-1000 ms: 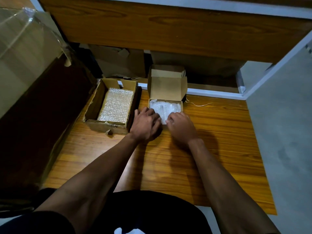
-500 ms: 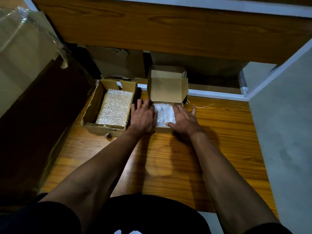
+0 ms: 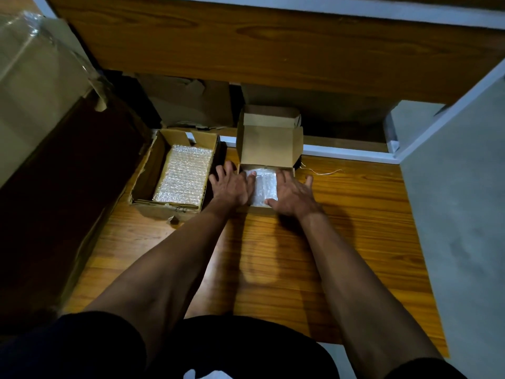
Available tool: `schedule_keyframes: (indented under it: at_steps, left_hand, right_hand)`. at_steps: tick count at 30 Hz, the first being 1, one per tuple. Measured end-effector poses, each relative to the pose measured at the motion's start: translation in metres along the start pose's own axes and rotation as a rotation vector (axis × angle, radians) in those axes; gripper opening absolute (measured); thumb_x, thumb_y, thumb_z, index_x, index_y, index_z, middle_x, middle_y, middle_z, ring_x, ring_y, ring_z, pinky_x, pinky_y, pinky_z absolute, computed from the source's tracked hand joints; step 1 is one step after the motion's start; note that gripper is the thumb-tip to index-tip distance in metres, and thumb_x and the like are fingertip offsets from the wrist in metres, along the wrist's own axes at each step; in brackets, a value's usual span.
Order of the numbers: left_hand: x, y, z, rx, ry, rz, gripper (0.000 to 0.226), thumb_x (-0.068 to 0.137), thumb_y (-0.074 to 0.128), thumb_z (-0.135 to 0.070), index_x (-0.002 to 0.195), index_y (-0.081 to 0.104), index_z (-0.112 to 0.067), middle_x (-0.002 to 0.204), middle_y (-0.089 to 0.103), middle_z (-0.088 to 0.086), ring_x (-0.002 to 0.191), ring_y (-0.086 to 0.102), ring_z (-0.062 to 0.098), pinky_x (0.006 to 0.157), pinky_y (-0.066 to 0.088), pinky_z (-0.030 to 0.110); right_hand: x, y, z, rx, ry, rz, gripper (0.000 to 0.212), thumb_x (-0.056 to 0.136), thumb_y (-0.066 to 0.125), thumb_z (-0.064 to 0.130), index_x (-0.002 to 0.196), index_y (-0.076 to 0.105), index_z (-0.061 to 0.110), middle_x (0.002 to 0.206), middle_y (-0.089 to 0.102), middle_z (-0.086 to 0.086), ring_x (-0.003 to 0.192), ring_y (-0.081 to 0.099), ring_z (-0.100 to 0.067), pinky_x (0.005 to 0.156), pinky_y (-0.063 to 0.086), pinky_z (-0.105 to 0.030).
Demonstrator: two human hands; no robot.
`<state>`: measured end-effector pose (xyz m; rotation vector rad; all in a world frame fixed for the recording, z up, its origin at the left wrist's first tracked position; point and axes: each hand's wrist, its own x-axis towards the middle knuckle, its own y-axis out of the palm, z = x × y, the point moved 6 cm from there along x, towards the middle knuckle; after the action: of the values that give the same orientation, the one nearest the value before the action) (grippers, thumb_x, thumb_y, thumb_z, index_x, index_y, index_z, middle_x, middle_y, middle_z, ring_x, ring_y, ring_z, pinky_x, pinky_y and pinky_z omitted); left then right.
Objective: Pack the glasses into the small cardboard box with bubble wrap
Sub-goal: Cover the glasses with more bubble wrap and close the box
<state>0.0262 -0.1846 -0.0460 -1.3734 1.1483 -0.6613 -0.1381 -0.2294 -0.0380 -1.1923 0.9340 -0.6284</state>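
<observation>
1. Location of the work: the small box (image 3: 266,209) sits on the wooden floor (image 3: 341,228), directly ahead of the person. Its lid (image 3: 269,144) stands open and upright at the far edge.

2. Contents: a bubble-wrap bundle (image 3: 262,187) fills the box cavity. Glasses are presumably inside the wrap; they cannot be seen through it.

3. Left hand (image 3: 232,184): fingers straight and spread, resting over the left rim of the box, with fingertips touching the wrap. It grips nothing.

4. Right hand (image 3: 293,192): fingers straight and spread, lying over the right rim, thumb at the near edge of the wrap. It grips nothing.

5. Key relation: the bundle lies between the two hands, level with the palms. Its long axis runs away from the person, towards the lid hinge. Both hands are equally near; neither has the advantage.

6. Judged next move: with the wrap seated, the lid must fold down towards the person. The lid lies just beyond the fingertips, so either hand must reach forward over the bundle.

7. Risk, as judged: wrap standing proud of the rim may stop the lid from closing flat.

8. Second carton (image 3: 175,173): just left of the left hand, open, holding a bubble-wrap sheet (image 3: 184,175).

9. Writing: no brand, label or legible text is visible on either box.
</observation>
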Motion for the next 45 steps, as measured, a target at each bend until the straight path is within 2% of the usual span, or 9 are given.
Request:
schedule_keyframes:
  at_steps: [3,7,12,17,21,28,34,40,45]
  left_hand:
    - [-0.004,-0.003,-0.002,0.130,0.077,-0.061,0.058,0.107,0.024,-0.058,0.131,0.062,-0.021,0.148,0.034,0.014,0.132,0.033,0.038,0.107,0.030,0.058]
    - [-0.029,0.002,-0.003,0.155,0.085,-0.148,0.062,0.106,0.020,-0.055,0.145,0.050,-0.018,0.146,0.037,0.015,0.130,0.036,0.037,0.103,0.033,0.056]
    - [-0.024,0.005,-0.016,0.021,-0.005,-0.024,0.072,0.107,0.014,-0.058,0.152,0.045,-0.012,0.164,0.021,0.014,0.143,0.027,0.041,0.112,0.026,0.060]
    - [-0.009,-0.005,-0.018,-0.233,-0.180,0.106,0.070,0.110,0.017,-0.057,0.149,0.055,-0.013,0.174,0.007,0.009,0.155,0.012,0.041,0.122,0.014,0.063]
    - [-0.002,-0.009,-0.010,-0.226,-0.143,0.159,0.066,0.110,0.021,-0.057,0.149,0.055,-0.015,0.176,0.000,0.006,0.157,0.007,0.042,0.122,0.010,0.065]
    - [-0.040,0.012,-0.009,0.079,0.035,-0.120,0.065,0.107,0.024,-0.053,0.154,0.044,-0.014,0.170,0.019,0.012,0.141,0.031,0.039,0.105,0.032,0.058]
    - [-0.032,0.015,-0.013,-0.091,-0.054,-0.025,0.069,0.106,0.020,-0.057,0.147,0.052,-0.013,0.173,0.008,0.010,0.148,0.021,0.041,0.112,0.024,0.062]
    - [-0.020,0.019,-0.003,-0.287,-0.229,0.131,0.062,0.108,0.023,-0.059,0.151,0.053,-0.025,0.174,0.006,0.009,0.154,0.011,0.040,0.120,0.013,0.061]
    - [-0.024,0.012,-0.005,-0.128,-0.061,0.013,0.054,0.108,0.033,-0.051,0.149,0.052,-0.021,0.173,0.009,0.009,0.150,0.019,0.042,0.114,0.023,0.063]
  right_hand:
    - [0.000,0.001,0.001,0.001,0.016,0.009,0.104,0.091,0.062,0.067,0.165,0.013,0.012,0.167,0.028,-0.011,0.146,0.043,-0.030,0.122,0.015,-0.062]
    - [-0.003,0.000,0.001,0.002,0.014,-0.007,0.103,0.091,0.063,0.066,0.164,0.015,0.010,0.164,0.031,-0.013,0.144,0.044,-0.030,0.119,0.020,-0.060]
    - [-0.006,-0.001,0.002,0.012,0.017,-0.021,0.103,0.091,0.062,0.066,0.163,0.016,0.009,0.163,0.032,-0.014,0.142,0.047,-0.031,0.117,0.021,-0.057]
    - [-0.008,0.000,0.000,0.005,0.008,-0.042,0.104,0.091,0.062,0.067,0.163,0.016,0.008,0.160,0.035,-0.014,0.138,0.049,-0.030,0.112,0.024,-0.054]
    - [-0.005,0.001,-0.001,0.000,0.016,-0.039,0.104,0.090,0.064,0.066,0.163,0.017,0.009,0.159,0.036,-0.014,0.138,0.049,-0.031,0.111,0.025,-0.054]
    - [-0.005,0.003,0.001,0.016,0.019,-0.040,0.098,0.090,0.064,0.064,0.160,0.021,0.010,0.155,0.040,-0.013,0.138,0.048,-0.030,0.110,0.026,-0.054]
    - [-0.005,0.002,0.001,0.032,0.022,-0.040,0.100,0.090,0.063,0.065,0.161,0.020,0.010,0.158,0.038,-0.014,0.139,0.047,-0.030,0.111,0.024,-0.054]
    - [-0.005,0.002,0.001,0.015,0.035,-0.036,0.102,0.090,0.064,0.065,0.162,0.019,0.009,0.161,0.036,-0.013,0.142,0.045,-0.029,0.114,0.024,-0.056]
    - [-0.005,0.001,0.001,0.009,0.037,-0.042,0.101,0.090,0.063,0.066,0.161,0.020,0.009,0.157,0.038,-0.013,0.139,0.048,-0.028,0.109,0.026,-0.053]
